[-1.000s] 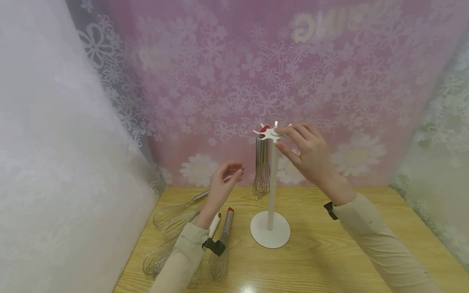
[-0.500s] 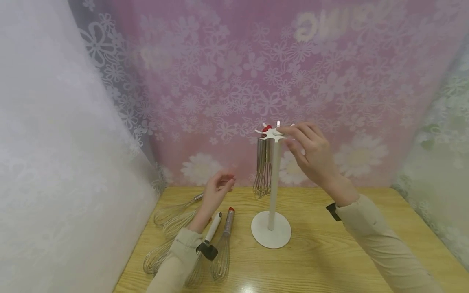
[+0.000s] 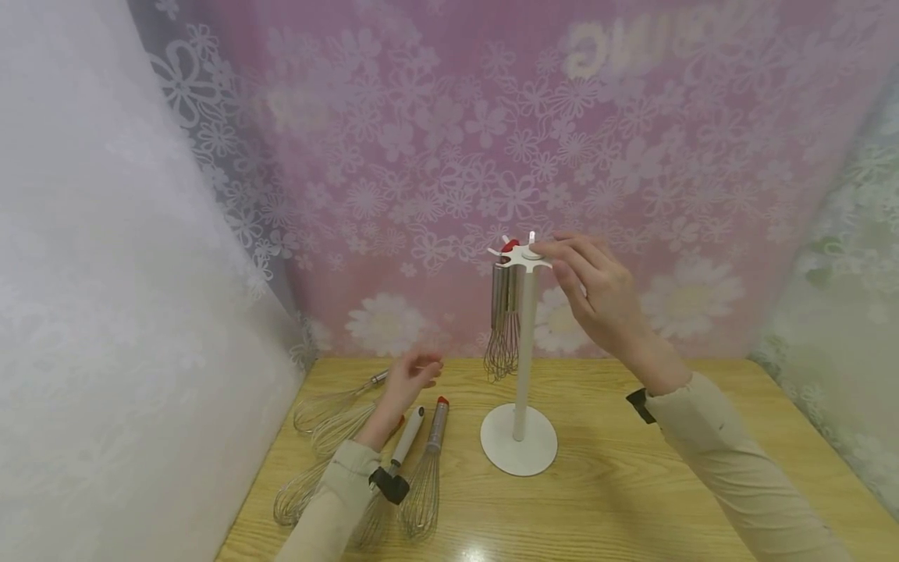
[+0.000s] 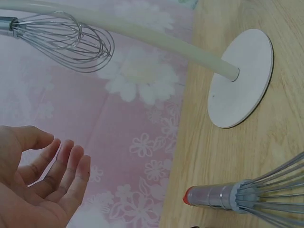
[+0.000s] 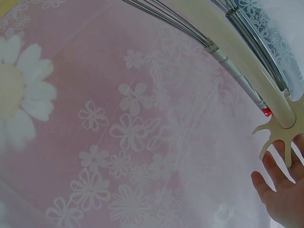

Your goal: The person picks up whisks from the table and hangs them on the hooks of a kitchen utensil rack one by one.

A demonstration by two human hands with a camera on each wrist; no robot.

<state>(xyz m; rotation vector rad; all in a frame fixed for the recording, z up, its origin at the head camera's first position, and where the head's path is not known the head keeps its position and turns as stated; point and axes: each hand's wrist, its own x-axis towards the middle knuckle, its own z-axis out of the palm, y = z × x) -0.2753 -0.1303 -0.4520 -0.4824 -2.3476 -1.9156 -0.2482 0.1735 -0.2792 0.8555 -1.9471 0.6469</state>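
Note:
A white rack with a ring of hooks (image 3: 518, 256) stands upright on a thin pole (image 3: 524, 351) and a round base (image 3: 520, 439). Two whisks hang from its hooks; one, with a red tip (image 5: 266, 112), is seen clearly in the right wrist view. My right hand (image 3: 595, 290) rests its fingertips on the top of the rack, fingers extended around the hooks. My left hand (image 3: 407, 384), holding nothing, is in the air left of the pole with loosely bent fingers. Beneath and beside it lie a white-handled whisk (image 3: 409, 435) and a red-tipped metal whisk (image 3: 438, 425).
Several more wire whisks (image 3: 330, 414) lie at the left of the wooden table (image 3: 604, 499), partly covered by my left arm. A flowered pink cloth (image 3: 449, 156) stands behind the table, with a pale sheet (image 3: 126, 312) on the left.
My left hand has moved down and slightly left, away from the rack and toward the whisks on the table. My right hand stays at the rack's top; its thumb has shifted slightly right.

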